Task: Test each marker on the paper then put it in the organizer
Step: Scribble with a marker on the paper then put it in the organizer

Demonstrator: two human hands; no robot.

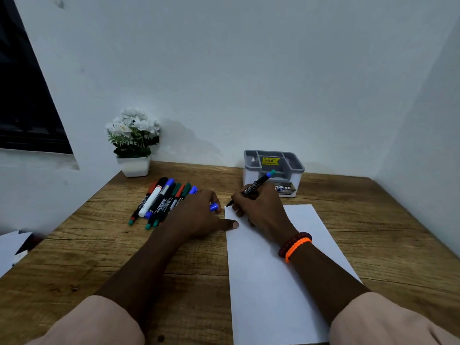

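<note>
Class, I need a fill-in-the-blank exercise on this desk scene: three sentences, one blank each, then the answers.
1. The right hand holds a black marker with its tip at the white paper's ____ edge.
2. The grey plastic organizer carries a ____ price sticker.
3. The left hand pinches a blue ____.

Answers: left; yellow; cap

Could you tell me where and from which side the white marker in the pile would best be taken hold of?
Probably at its white barrel, coming from above and the left. The white marker lies flat near the left edge of the pile of markers, with only a thin red pen outside it, so its top is exposed. Its right side presses against neighbouring markers, and the left hand crowds that end of the pile.
</note>
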